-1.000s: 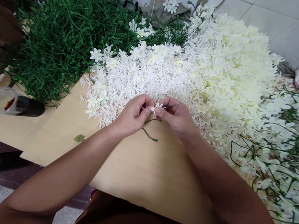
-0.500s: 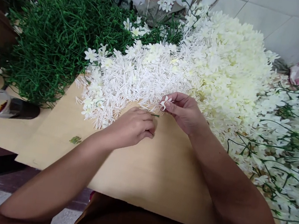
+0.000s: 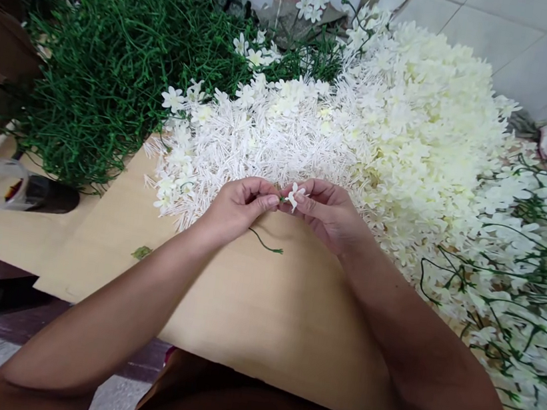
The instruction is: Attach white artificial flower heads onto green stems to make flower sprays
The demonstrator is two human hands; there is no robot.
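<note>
My left hand [image 3: 240,206] is closed in a pinch on a thin green stem [image 3: 264,244] that curls down onto the wooden board [image 3: 259,311]. My right hand [image 3: 326,210] pinches a small white artificial flower [image 3: 295,196] at its fingertips. The two hands meet tip to tip, with the flower right at the stem's upper end. Just behind them lies a heap of white flower parts [image 3: 267,137].
A tangled pile of green stems [image 3: 114,70] fills the back left. Cream blossoms [image 3: 430,125] are heaped at the back right, and assembled flower sprigs [image 3: 526,278] lie at the right. A clear cup and a dark bottle [image 3: 13,187] lie on the left.
My left hand, which had dropped to the board, has come back up with a green stem to meet my right hand. My right hand has kept its flower.
</note>
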